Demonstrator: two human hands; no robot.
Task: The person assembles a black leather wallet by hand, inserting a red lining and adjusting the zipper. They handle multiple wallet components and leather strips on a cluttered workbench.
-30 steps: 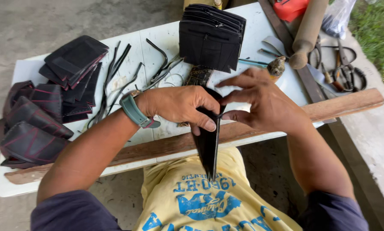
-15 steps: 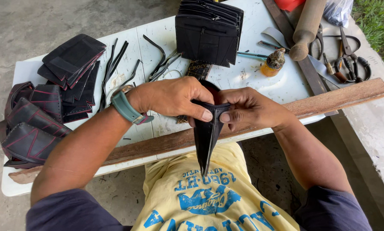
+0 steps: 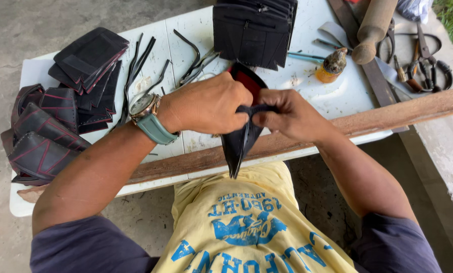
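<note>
Head view: only view supplied, looking down over a white table (image 3: 307,96).
Left hand (image 3: 206,103): clenched on the upper part of a black leather piece (image 3: 241,136), thumb side pressed to it; a teal-strapped watch (image 3: 148,114) is worn on the wrist.
Right hand (image 3: 292,114): fingers pinched on the same piece from the right, a narrow black strap (image 3: 259,107) gripped between both hands.
Black leather piece: held upright at the near table edge, red lining shown at top, pointed end hanging down over the yellow shirt (image 3: 241,222).
Wooden plank (image 3: 388,114): laid along the near edge, just behind the hands.
Far centre: stack of black wallets (image 3: 252,30) seen.
Left: flat black cut pieces (image 3: 87,55), red-stitched pieces (image 3: 39,136) beside them.
Right: small glue bottle (image 3: 330,65), wooden handle (image 3: 373,28), scissors (image 3: 426,63).
</note>
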